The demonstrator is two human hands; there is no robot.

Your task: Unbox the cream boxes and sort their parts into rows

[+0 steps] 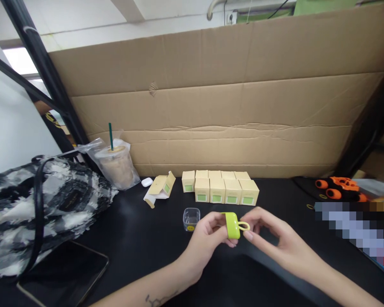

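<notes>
The left hand [208, 238] holds a small lime green case [232, 224] just above the black tabletop [141, 238]. Its grip is closed around the case, with the thumb on the near side and the fingers behind. The case stands almost upright, so its long side runs up and down, tipped a little to the left at the top. A yellow ring loop [243, 226] sticks out of the case and points to the right. The right hand [275, 238] pinches this loop between thumb and fingertip, in a narrow grip.

Part of the case is hidden by the left fingers, so its back cannot be seen.

Just behind the hands sits a small clear box [191, 218]. Farther back is a row of little yellow boxes [222, 187], and one opened box [161, 186] lies to their left. An iced drink cup [117, 166] and a black and white bag [35, 209] are on the far left.
</notes>
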